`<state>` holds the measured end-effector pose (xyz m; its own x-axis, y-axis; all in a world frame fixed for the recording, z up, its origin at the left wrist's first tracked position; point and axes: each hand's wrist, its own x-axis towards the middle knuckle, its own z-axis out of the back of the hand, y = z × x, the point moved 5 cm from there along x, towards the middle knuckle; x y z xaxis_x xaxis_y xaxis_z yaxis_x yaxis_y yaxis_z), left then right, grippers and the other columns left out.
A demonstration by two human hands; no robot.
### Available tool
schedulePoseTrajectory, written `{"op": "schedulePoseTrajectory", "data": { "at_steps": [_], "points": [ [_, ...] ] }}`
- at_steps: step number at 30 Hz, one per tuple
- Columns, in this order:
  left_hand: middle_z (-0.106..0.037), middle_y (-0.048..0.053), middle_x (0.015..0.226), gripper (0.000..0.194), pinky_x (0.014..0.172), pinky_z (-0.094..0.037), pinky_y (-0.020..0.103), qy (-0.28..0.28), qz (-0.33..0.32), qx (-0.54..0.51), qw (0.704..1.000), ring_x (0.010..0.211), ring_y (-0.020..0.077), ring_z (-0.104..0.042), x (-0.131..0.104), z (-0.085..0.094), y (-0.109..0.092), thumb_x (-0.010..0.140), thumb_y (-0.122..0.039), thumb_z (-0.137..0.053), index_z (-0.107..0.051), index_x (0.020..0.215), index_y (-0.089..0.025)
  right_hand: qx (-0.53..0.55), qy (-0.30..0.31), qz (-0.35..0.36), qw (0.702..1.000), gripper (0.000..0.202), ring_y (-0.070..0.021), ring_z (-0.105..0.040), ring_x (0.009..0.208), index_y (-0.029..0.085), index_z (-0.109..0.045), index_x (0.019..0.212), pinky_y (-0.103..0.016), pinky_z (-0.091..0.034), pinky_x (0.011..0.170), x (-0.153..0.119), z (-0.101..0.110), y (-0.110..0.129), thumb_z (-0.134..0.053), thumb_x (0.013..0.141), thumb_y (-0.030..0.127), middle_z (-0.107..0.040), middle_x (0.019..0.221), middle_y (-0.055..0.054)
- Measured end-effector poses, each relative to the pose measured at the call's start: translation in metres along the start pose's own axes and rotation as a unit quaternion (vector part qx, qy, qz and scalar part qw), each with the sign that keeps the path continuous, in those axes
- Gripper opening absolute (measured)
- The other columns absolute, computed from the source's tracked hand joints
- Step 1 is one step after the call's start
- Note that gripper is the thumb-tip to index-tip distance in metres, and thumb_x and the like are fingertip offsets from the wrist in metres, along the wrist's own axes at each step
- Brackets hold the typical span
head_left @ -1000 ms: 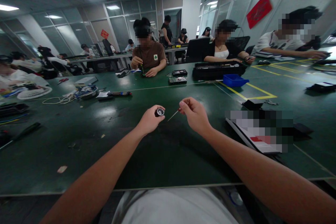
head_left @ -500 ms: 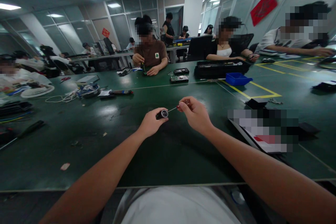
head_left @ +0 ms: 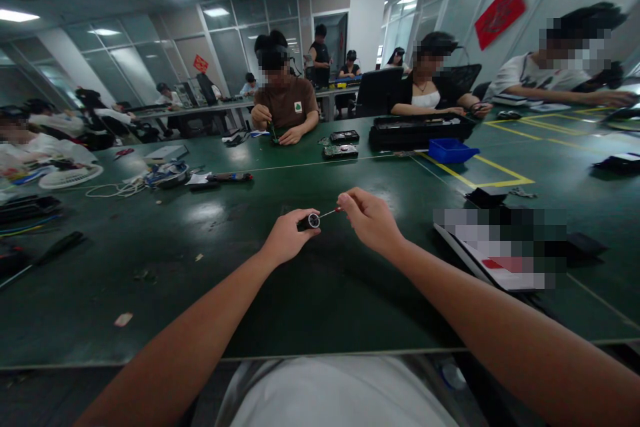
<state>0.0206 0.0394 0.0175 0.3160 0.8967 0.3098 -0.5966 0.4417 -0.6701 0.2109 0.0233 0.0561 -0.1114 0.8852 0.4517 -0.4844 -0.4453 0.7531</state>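
Note:
My left hand is wrapped round a small black cylindrical part with a pale ring at its end, held above the green table. My right hand pinches the red handle of a thin screwdriver. The metal shaft points left, and its tip is at the ringed end of the black part. Whether the tip touches or enters the part is too small to tell.
A blue tray and a long black casing lie at the back right. Right of my arm is a white-topped item. A dark-handled screwdriver rests far left. Across the table a person handles a small object.
The fingers of my right hand have opened slightly and shifted on the red handle. The black part sits slightly lower in view, still in my left hand.

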Motion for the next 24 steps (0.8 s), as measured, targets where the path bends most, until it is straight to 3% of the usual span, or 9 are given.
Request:
{"op": "schedulePoseTrajectory", "data": {
  "at_steps": [2,8,13,18,24],
  "points": [
    [-0.070,0.004,0.113,0.040,0.099,-0.045,0.038,0.003,-0.003,0.000,1.000,0.105,0.0237,-0.063,0.000,-0.001,-0.001,0.079,-0.023,-0.075,-0.070,0.119,-0.024,-0.015,-0.018,0.003,1.000,0.035,-0.0178,-0.062,0.065,0.022,-0.064,0.086,-0.031,-0.042,0.062,0.000,0.002,0.001,-0.041,0.099,0.045,-0.068,0.073,-0.002],
    [-0.070,0.005,0.118,0.039,0.101,-0.044,0.038,-0.015,0.007,-0.006,1.000,0.111,0.0243,-0.062,0.001,0.002,0.003,0.081,-0.025,-0.074,-0.069,0.119,-0.024,0.028,-0.026,0.021,0.999,0.022,-0.0187,-0.064,0.076,0.022,-0.056,0.112,-0.034,-0.046,0.073,-0.001,-0.001,-0.003,-0.043,0.096,0.030,-0.069,0.086,-0.003],
    [-0.069,0.005,0.118,0.039,0.101,-0.045,0.038,-0.009,-0.013,0.002,1.000,0.111,0.0238,-0.062,-0.001,0.002,-0.002,0.082,-0.024,-0.073,-0.068,0.120,-0.024,0.166,-0.048,-0.045,0.984,0.022,-0.0183,-0.064,0.073,0.022,-0.058,0.092,-0.035,-0.052,0.072,0.005,-0.005,-0.016,-0.052,0.093,0.043,-0.067,0.081,-0.003],
    [-0.067,0.007,0.124,0.038,0.109,-0.039,0.044,-0.018,-0.074,0.038,0.996,0.118,0.0244,-0.059,-0.002,0.003,-0.017,0.085,-0.022,-0.069,-0.066,0.123,-0.025,0.324,-0.030,-0.194,0.925,0.028,-0.0179,-0.058,0.060,0.023,-0.054,0.081,-0.038,-0.057,0.067,0.011,-0.012,-0.043,-0.047,0.092,0.048,-0.058,0.067,-0.002],
    [-0.067,0.007,0.122,0.039,0.111,-0.036,0.048,-0.028,-0.039,0.047,0.998,0.117,0.0256,-0.059,-0.001,0.006,-0.013,0.086,-0.028,-0.069,-0.065,0.125,-0.026,0.295,-0.076,-0.142,0.942,0.029,-0.0165,-0.061,0.067,0.023,-0.055,0.085,-0.035,-0.058,0.069,0.012,-0.007,-0.040,-0.053,0.089,0.052,-0.061,0.078,-0.002]
  ]
}}
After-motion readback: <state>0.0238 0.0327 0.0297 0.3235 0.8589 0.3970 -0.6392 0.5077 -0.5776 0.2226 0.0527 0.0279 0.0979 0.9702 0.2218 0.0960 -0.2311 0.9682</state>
